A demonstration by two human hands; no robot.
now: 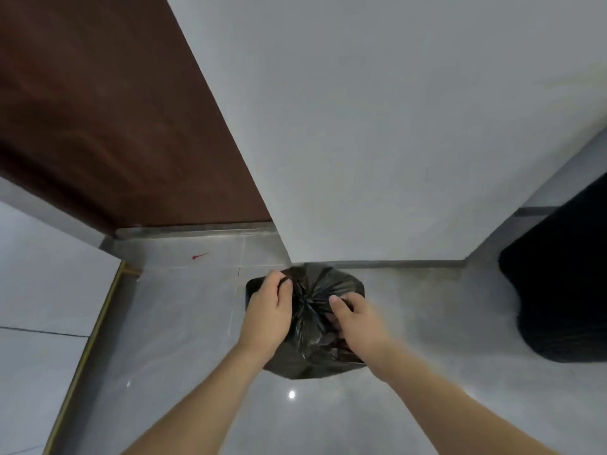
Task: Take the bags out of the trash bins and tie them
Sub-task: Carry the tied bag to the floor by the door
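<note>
Brown door (108, 119) far left. Left hand (267, 310) pinches a fold of the black trash bag (315, 290), gathered on the grey floor (164, 339) at the wall's corner. Right hand (356, 320) grips the bunched neck. Dark mass (565, 284) far right.

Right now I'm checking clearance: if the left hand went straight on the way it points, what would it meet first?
Probably the white wall just beyond the black bag that the left hand grips; depth is unclear.

The bag (312, 310) between the hands is glossy black. Beyond the left hand (267, 310), the door (108, 119) is reddish-brown; the wall (377, 126) pale grey.
</note>
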